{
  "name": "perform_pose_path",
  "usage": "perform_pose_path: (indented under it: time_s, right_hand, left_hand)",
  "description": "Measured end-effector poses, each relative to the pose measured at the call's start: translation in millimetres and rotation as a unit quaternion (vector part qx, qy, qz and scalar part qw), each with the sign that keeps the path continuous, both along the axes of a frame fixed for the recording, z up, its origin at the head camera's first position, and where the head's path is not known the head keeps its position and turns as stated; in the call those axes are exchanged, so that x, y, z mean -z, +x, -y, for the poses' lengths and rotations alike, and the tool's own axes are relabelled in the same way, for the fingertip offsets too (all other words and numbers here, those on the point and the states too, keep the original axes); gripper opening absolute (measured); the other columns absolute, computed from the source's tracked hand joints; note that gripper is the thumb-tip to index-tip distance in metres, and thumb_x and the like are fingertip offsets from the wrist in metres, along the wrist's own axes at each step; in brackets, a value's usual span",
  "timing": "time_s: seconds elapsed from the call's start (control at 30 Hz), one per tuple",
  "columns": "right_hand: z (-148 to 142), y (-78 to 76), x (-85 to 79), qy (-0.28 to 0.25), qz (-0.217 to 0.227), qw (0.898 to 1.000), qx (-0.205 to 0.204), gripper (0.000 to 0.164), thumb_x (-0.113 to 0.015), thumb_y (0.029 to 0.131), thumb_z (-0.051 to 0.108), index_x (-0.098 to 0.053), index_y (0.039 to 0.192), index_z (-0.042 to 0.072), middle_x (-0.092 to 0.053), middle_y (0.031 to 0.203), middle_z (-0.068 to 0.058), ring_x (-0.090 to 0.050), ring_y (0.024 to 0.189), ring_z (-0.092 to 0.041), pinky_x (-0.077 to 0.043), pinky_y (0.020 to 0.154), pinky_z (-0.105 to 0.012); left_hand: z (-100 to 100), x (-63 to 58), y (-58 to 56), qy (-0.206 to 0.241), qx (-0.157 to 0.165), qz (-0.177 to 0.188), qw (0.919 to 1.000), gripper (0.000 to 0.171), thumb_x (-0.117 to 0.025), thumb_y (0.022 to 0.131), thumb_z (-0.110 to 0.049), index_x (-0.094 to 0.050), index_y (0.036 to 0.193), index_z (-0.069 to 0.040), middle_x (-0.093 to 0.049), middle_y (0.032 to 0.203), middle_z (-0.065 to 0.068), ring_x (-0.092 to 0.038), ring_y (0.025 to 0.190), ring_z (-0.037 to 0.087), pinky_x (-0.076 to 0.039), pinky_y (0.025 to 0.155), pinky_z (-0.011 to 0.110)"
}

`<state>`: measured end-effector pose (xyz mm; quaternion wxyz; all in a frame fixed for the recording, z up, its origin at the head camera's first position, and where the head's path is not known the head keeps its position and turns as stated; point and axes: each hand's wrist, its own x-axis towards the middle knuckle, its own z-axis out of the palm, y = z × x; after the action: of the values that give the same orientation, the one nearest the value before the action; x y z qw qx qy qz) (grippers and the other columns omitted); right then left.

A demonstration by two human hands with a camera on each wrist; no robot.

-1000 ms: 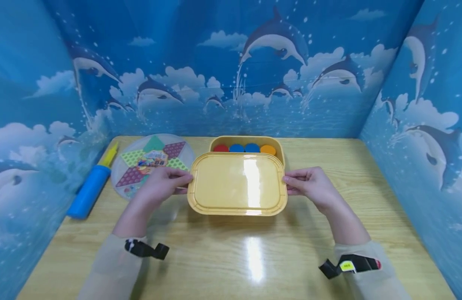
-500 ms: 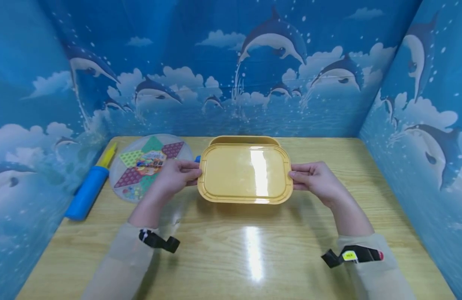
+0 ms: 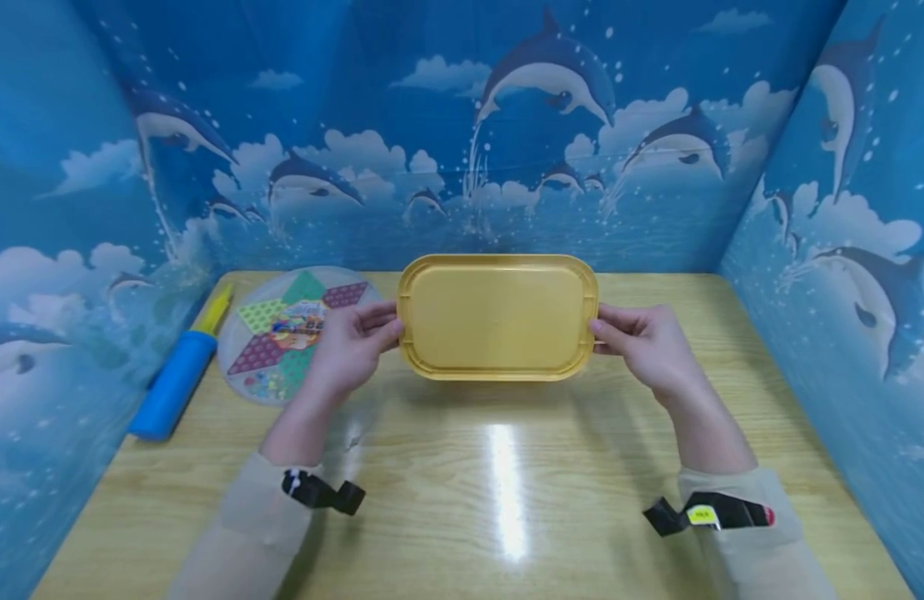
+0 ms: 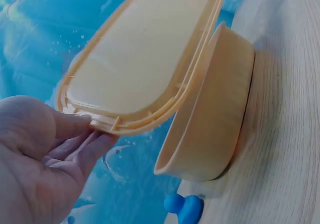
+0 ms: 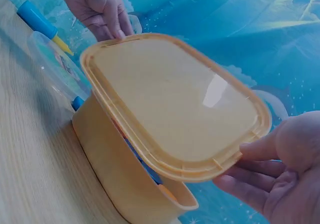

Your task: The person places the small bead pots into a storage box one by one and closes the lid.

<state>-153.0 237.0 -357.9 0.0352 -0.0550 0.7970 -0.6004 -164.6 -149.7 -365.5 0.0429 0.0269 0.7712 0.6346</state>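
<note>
A yellow rectangular lid with rounded corners is held up by both hands. My left hand pinches its left edge between thumb and fingers, and my right hand pinches the right edge. Under the lid, a yellow plastic box stands on the table; the head view hides it behind the lid. In the right wrist view the lid is tilted over the box opening, with a gap on the near side. Through that gap show slivers of blue things and an orange thing inside.
Left of the box lies a round board with a coloured star pattern. Beyond it is a blue cylinder with a yellow nozzle. A small blue knobbed thing sits beside the box. Dolphin-print curtains border the wooden table.
Both hands have carried the lid away from me and slightly right, over the box. The red, blue and orange round tops seen in the box earlier are now covered in the head view.
</note>
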Motion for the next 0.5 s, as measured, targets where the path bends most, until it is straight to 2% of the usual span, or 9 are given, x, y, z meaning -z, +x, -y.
perform_pose_path:
  time_s: [0.1,0.23,0.37,0.5]
  right_hand:
    - [5,1.8,-1.9,-0.023,-0.04,0.999,0.021,0.035,-0.066,0.106,0.006,-0.063,0.138,-0.006,-0.068,0.129,-0.023,-0.075,0.101,-0.009,-0.063,0.091,-0.029]
    - [12,1.8,0.2,-0.061,-0.083,0.993,0.05,0.033,-0.069,0.102,-0.001,-0.065,0.134,-0.011,-0.075,0.118,-0.013,-0.075,0.101,-0.007,-0.06,0.093,-0.022]
    - [16,0.8,3.5,-0.093,-0.108,0.987,0.07,0.032,-0.068,0.101,-0.005,-0.064,0.131,-0.015,-0.078,0.111,0.001,-0.074,0.102,-0.006,-0.059,0.094,-0.021]
    - [19,0.9,6.9,-0.104,-0.124,0.983,0.083,0.032,-0.066,0.102,-0.007,-0.064,0.133,-0.013,-0.077,0.118,-0.003,-0.073,0.107,-0.008,-0.057,0.099,-0.023]
  left_hand:
    - [-5,-3.2,2.2,-0.015,-0.024,-0.053,0.9982,0.033,-0.065,0.106,-0.003,-0.064,0.137,0.007,-0.071,0.127,0.023,-0.07,0.117,0.031,-0.063,0.093,0.03]
    - [-10,-1.7,3.2,-0.025,-0.058,-0.114,0.9915,0.027,-0.065,0.106,-0.003,-0.067,0.131,0.007,-0.072,0.125,0.022,-0.07,0.118,0.029,-0.061,0.095,0.027]
    - [-14,3.2,4.5,0.005,-0.068,-0.175,0.9821,0.023,-0.065,0.103,0.005,-0.068,0.126,0.01,-0.073,0.12,0.024,-0.072,0.114,0.031,-0.062,0.094,0.027]
    - [-19,9.2,4.6,0.038,-0.068,-0.226,0.971,0.026,-0.063,0.101,0.012,-0.067,0.127,0.013,-0.073,0.121,0.026,-0.072,0.113,0.035,-0.062,0.095,0.03]
